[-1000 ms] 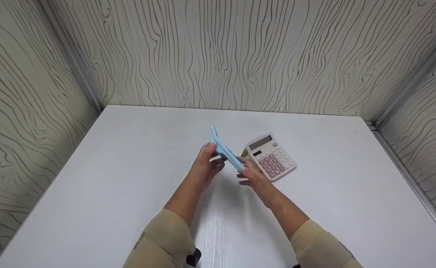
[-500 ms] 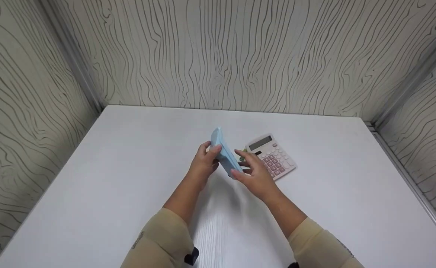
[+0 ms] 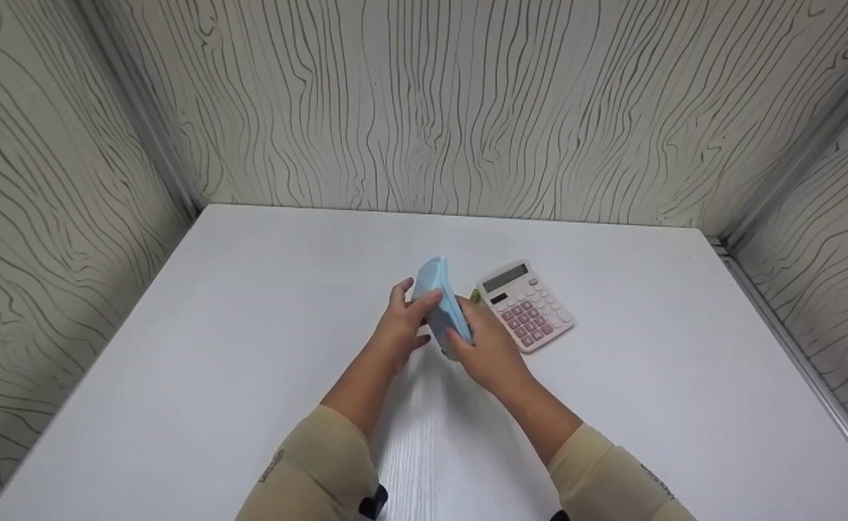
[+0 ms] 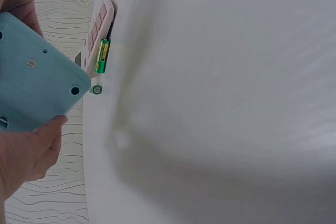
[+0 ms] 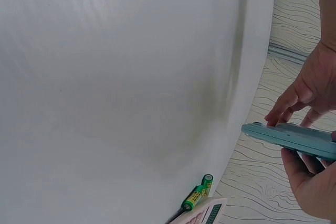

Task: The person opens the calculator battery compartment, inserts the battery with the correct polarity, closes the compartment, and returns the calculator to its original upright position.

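Both hands hold a light-blue calculator (image 3: 435, 273) above the middle of the table. It is tilted up, its underside towards the left; that underside shows round dark feet and a small label in the left wrist view. My left hand (image 3: 395, 329) is at its left side, thumb laid across it and fingers bent near the edge. From the right, my right hand (image 3: 493, 351) grips the lower part, thumb on the near face and fingers behind. The button side is hidden. Beside the hands lies a pink-and-white calculator (image 3: 537, 307).
Two green batteries (image 4: 102, 56) lie against the pink-and-white calculator's left side, with a thin dark rod (image 4: 109, 31) by them. The white table (image 3: 250, 325) ends at wood-patterned walls (image 3: 395, 108) behind and at both sides.
The light-blue calculator has turned, showing more of its underside, and come slightly down and right. My right hand has shifted from its lower edge to a fuller grip. The left fingers have spread.
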### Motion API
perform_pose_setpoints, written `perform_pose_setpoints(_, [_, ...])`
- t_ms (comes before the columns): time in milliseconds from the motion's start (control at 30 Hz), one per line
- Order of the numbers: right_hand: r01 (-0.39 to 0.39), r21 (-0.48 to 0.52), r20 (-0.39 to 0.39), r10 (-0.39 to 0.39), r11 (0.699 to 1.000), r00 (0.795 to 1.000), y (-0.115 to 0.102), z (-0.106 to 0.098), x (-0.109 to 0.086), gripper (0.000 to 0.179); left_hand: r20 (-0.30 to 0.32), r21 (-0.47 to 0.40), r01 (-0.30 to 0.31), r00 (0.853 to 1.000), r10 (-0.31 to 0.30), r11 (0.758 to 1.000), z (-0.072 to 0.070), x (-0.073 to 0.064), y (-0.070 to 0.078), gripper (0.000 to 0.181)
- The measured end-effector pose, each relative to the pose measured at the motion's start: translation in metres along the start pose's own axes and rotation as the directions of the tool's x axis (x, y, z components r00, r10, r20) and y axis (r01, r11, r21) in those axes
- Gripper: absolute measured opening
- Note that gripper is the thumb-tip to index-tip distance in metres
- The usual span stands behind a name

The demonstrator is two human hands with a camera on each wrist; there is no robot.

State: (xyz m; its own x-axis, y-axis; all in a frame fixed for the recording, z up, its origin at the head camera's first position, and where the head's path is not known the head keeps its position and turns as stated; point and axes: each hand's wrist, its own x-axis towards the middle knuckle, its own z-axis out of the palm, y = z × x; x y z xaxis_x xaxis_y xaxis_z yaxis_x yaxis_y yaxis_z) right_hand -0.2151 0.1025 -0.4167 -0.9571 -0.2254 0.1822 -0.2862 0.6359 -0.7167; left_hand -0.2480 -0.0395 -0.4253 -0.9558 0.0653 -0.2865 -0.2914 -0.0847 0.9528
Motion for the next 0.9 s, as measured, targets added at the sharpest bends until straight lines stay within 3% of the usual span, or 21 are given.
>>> perform_pose_setpoints(200, [-0.035, 0.083, 0.002, 0.035, 0.996, 0.999, 0.004, -0.001, 0.0, 0.048, -0.017, 0.01, 0.021, 1.0, -0.021, 1.0, 0.002, 0.0, 0.0, 0.102])
perform_pose_setpoints(333, [-0.057, 0.182, -0.001, 0.058, 0.982, 0.998, 0.006, -0.004, 0.001, 0.049, -0.027, 0.026, 0.024, 0.999, -0.023, 0.999, 0.0, 0.0, 0.001, 0.092])
perform_pose_setpoints(533, [-0.129, 0.336, 0.023, 0.129, 0.933, 0.991, 0.01, -0.008, 0.002, 0.049, -0.042, -0.027, 0.016, 0.999, -0.017, 1.0, -0.007, 0.003, 0.0, 0.065])
perform_pose_setpoints(900, [-0.25, 0.51, 0.08, 0.244, 0.823, 0.967, 0.018, -0.012, 0.002, 0.047, -0.068, 0.01, 0.07, 0.995, -0.069, 0.997, -0.012, 0.004, 0.004, 0.05])
